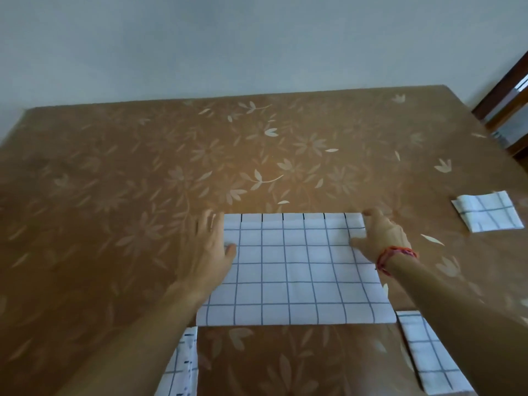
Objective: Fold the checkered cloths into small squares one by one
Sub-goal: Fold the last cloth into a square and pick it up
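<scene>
A white cloth with a dark grid lies folded once into a wide rectangle in front of me on the brown floral table. My left hand lies flat at its far left corner, fingers straight, thumb on the fabric. My right hand rests at the far right corner, fingers loosely bent over the edge, thumb on the cloth; a red thread band circles that wrist.
A small folded checkered square sits at the right. A second folded cloth lies near my right forearm, and a third checkered cloth hangs at the near edge under my left arm. A dark wooden chair stands at the far right.
</scene>
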Tool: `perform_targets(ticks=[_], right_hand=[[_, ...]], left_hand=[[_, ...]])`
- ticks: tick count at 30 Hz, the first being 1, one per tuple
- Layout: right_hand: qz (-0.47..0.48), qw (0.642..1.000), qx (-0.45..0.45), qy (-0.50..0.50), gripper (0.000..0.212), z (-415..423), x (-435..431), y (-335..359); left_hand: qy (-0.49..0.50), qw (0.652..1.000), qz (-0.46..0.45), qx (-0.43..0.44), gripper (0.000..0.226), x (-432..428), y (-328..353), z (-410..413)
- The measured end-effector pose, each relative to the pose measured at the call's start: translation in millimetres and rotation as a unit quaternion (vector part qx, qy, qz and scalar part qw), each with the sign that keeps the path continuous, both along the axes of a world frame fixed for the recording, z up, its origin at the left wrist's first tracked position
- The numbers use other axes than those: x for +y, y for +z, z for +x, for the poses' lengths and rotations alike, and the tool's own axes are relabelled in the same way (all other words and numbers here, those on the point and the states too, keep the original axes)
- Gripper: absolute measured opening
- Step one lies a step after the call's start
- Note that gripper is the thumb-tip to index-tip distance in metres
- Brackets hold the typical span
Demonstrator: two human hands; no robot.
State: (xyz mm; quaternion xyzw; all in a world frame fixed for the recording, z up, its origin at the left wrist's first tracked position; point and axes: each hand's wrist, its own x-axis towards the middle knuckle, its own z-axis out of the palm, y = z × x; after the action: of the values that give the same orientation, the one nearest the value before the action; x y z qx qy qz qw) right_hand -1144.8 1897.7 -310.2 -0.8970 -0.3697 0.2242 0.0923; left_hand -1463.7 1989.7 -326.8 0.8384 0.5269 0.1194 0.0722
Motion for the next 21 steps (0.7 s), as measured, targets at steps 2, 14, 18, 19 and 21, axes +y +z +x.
perform_targets(ticks=[2, 14, 18, 19, 21], right_hand=[[0.004, 0.999, -0.028, 0.015, 0.062, -3.8, -2.4, 3.0], [0.019, 0.957, -0.129, 0.259, 0.052, -117.4, -82.7, -9.1], [-0.036, 0.957, -0.092, 0.272, 0.068, -127.0, -89.0, -13.6], [-0.043, 0.958, -0.082, 0.271, 0.071, -125.8, -88.5, -15.2], [-0.04, 0.961, -0.073, 0.264, 0.068, -123.3, -86.0, -15.8]], left_hand=[[-0.032, 0.999, 0.001, -0.015, 0.045, -23.8, 8.2, 6.6], [-0.185, 0.98, -0.034, 0.07, 0.043, -164.1, -15.7, 14.3], [-0.174, 0.978, -0.062, 0.099, 0.047, -164.1, -19.5, 15.6], [-0.171, 0.978, -0.064, 0.103, 0.048, -163.6, -20.9, 16.0], [-0.163, 0.979, -0.063, 0.107, 0.05, -162.8, -23.0, 16.9]])
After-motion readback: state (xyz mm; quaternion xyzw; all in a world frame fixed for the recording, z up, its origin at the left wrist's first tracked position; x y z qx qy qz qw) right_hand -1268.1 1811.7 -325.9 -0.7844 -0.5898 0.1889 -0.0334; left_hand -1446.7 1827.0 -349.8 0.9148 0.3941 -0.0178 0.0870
